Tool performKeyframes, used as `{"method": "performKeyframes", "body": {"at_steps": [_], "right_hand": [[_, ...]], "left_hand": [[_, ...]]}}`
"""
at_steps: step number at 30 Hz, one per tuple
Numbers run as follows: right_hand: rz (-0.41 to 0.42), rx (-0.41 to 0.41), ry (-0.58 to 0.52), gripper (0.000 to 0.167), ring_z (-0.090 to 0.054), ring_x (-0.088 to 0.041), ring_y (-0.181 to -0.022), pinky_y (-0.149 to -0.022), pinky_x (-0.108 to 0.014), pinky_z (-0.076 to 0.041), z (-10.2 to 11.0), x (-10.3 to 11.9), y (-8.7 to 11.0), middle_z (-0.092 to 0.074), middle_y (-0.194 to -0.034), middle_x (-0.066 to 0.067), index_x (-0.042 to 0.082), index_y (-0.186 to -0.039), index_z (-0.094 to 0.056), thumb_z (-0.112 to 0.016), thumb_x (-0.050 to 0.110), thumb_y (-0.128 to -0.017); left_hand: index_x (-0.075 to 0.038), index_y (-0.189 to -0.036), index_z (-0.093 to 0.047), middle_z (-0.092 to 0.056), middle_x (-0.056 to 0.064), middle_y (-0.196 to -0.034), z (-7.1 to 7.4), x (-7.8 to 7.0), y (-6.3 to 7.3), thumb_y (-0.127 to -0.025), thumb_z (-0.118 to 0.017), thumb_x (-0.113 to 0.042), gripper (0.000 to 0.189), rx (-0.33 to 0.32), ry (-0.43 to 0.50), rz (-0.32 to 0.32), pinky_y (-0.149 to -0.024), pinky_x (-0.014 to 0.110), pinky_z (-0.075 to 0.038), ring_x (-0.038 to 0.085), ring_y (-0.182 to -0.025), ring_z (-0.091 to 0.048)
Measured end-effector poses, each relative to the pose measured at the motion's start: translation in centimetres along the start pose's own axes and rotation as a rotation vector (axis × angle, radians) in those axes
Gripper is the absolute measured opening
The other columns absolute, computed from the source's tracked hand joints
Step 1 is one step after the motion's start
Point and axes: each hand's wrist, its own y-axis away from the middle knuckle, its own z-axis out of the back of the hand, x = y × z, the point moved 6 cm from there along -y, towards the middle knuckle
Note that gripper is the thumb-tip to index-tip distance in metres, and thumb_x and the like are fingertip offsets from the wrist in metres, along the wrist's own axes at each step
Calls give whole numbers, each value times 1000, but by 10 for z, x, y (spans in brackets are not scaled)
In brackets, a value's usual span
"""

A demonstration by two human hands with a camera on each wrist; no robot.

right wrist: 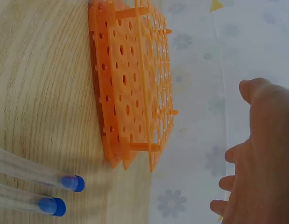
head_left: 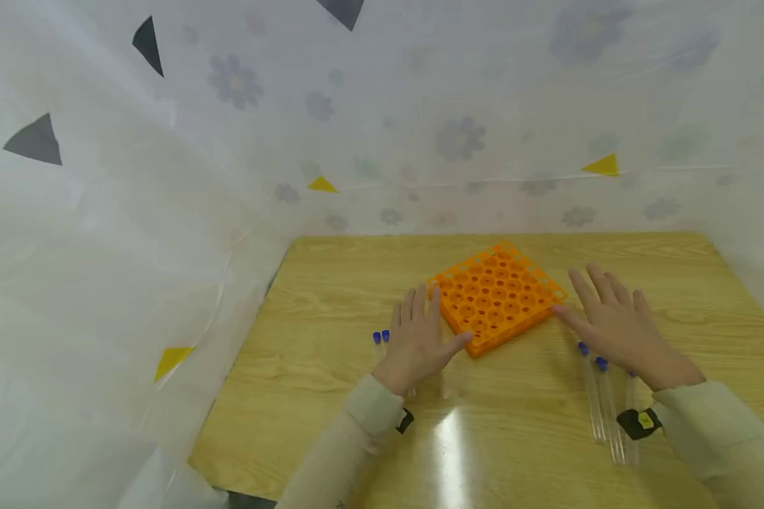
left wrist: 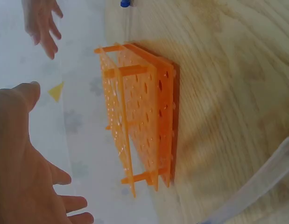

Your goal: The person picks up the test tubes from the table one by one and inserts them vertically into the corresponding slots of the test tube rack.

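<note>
An orange test tube rack with rows of round holes lies at an angle on the table. Its tiered plates show from the side in the left wrist view, with no tubes in them. My left hand hovers by its left corner, fingers spread and holding nothing. On the other side, my right hand is held over the table, fingers apart, palm empty. Under the right hand lie several clear test tubes with blue caps. Two more blue caps show beside the left hand, their tubes partly hidden by it.
The wood-grain table is bordered by a pale flower-print sheet behind and a white sheet on the left. Dark bands sit at both wrists. A bright reflection falls on the tabletop near the front.
</note>
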Motion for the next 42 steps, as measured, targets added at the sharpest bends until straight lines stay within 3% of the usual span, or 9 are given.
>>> {"method": "performKeyframes", "body": {"at_steps": [7,15,21,30,42], "right_hand": [[-17,44,-47,84,-3,-58,-144,-104,-82,-3,-13,-5,-14,8,-162,-30,10,-159,7,-33,58,-103],[-10,79,-142,80,-17,-64,-136,-102,-76,-23,-32,-14,-30,-5,-156,-41,-9,-155,-1,-31,47,-107],[-33,107,-192,79,-19,-64,-134,-104,-74,-25,-44,-13,-36,-6,-154,-43,-16,-152,-4,-32,43,-108],[-63,89,-181,77,-29,-62,-130,-103,-71,-32,-47,-12,-40,-11,-150,-45,-20,-149,-7,-31,40,-108],[-68,46,-129,73,-37,-60,-124,-100,-67,-38,-46,-10,-43,-19,-146,-45,-22,-147,-17,-41,34,-107]], "left_hand": [[-10,-160,-11,-25,16,-162,-17,-7,-2,-93,-35,-75,96,68,46,58,-120,51,-27,34,-148,-30],[-1,-157,-20,-50,17,-147,-28,-17,-5,-96,-36,-70,94,107,-15,93,-109,45,-44,30,-131,-53],[2,-155,-25,-54,19,-143,-35,-22,-6,-96,-38,-69,92,118,4,105,-106,45,-46,30,-127,-57],[-2,-154,-29,-58,13,-140,-42,-23,-6,-95,-41,-69,90,130,-12,120,-104,42,-47,24,-124,-59],[1,-149,-39,-66,14,-126,-34,-25,-6,-92,-48,-68,90,57,-62,61,-94,40,-53,24,-111,-65]]}}
